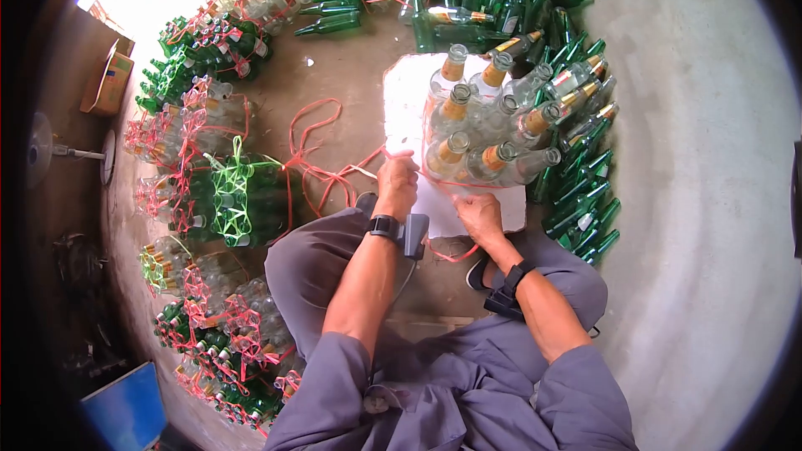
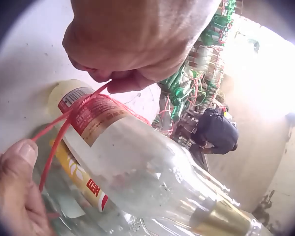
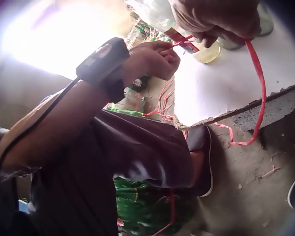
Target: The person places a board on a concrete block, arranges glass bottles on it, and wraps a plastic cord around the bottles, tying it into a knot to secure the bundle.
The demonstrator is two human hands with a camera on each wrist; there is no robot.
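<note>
Clear glass bottles (image 1: pixel 487 117) with gold and red labels stand bunched on a white board (image 1: pixel 401 108). Red string (image 2: pixel 64 120) runs round the bunch low on the labels, crossing over a red label (image 2: pixel 96 115). My left hand (image 1: pixel 397 186) pinches the string at the bunch's near left corner; in the left wrist view its fingers (image 2: pixel 132 81) are curled on it. My right hand (image 1: pixel 482 219) pinches the string at the near side, thumb (image 2: pixel 24 152) against it. A loose tail of string (image 3: pixel 258 88) hangs from the right hand past the board's edge.
Green bottles (image 1: pixel 589 200) lie piled along the right and back. Tied bundles of bottles (image 1: pixel 230 200) line the left, with loose red string (image 1: pixel 313 150) on the floor between. A fan (image 1: pixel 109 156) and a cardboard box (image 1: pixel 113 79) are at far left. Another person (image 2: pixel 216 132) appears in the left wrist view.
</note>
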